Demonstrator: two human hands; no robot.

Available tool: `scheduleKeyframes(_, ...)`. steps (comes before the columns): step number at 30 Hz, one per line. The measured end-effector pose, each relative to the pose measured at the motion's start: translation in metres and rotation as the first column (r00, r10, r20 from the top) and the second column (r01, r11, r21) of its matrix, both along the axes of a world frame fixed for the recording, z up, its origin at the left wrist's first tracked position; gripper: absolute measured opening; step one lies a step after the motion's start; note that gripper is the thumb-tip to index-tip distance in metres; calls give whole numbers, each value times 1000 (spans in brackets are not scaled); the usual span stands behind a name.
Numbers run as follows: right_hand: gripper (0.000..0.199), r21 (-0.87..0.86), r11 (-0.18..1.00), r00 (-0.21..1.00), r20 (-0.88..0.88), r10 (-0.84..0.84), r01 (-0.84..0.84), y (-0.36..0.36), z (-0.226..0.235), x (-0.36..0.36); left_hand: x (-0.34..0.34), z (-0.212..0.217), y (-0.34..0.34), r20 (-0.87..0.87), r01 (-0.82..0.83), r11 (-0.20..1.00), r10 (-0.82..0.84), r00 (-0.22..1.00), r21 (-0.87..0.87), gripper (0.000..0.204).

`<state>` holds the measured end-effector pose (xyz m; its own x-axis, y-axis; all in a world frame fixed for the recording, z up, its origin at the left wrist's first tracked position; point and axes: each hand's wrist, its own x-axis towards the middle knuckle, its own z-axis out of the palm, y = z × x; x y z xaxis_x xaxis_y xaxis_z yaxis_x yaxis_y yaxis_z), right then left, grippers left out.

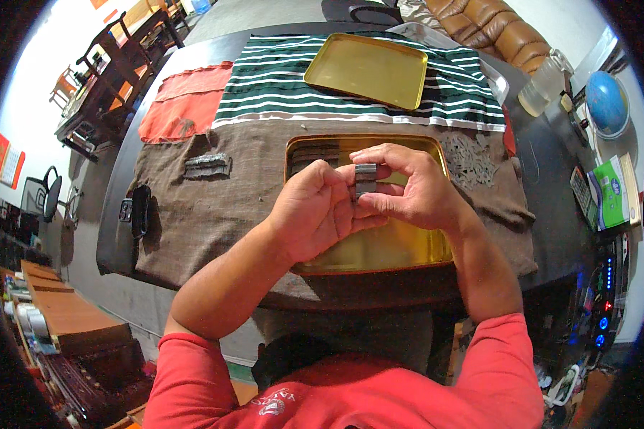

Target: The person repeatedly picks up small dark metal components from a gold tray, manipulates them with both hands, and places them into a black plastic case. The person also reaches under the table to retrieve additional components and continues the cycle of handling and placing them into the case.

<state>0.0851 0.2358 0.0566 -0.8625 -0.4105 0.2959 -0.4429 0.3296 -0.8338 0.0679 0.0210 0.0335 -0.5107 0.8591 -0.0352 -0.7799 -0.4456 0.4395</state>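
Note:
Above the gold tray (379,254), my two hands meet round a small bundle of short grey-brown sticks (366,176). My right hand (422,187) grips the bundle from the right, thumb below and forefinger above. My left hand (309,207) has its palm turned up and its fingers closed against the bundle's left side; some fingertips are hidden behind it. Inside the tray's far left corner lie rows of dark brown sticks (315,153). Loose grey sticks (471,160) lie in a heap right of the tray. A neat grey bundle (207,166) sits on the brown cloth at the left.
A brown cloth (200,236) covers the near table. Beyond it are a striped green cloth (265,86), a red cloth (182,104) and a second gold tray (368,70). A black phone-like device (137,210) lies left; a clear jug (540,87) and globe (608,104) stand right.

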Motion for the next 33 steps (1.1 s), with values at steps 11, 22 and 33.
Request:
scheduleKeyframes(11,53,7,1000,984,178,-21,20,-3,4,0,-2,1,-2,-10,-19,999,18,1000,-48,62)
scheduleKeyframes(22,60,-60,998,975,220,43,-31,-8,5,-2,-1,10,-3,-111,-42,994,30,993,-105,64)
scheduleKeyframes(33,63,-132,990,958,270,92,-58,-10,6,-2,-2,15,-4,-141,-49,995,36,989,-90,67)
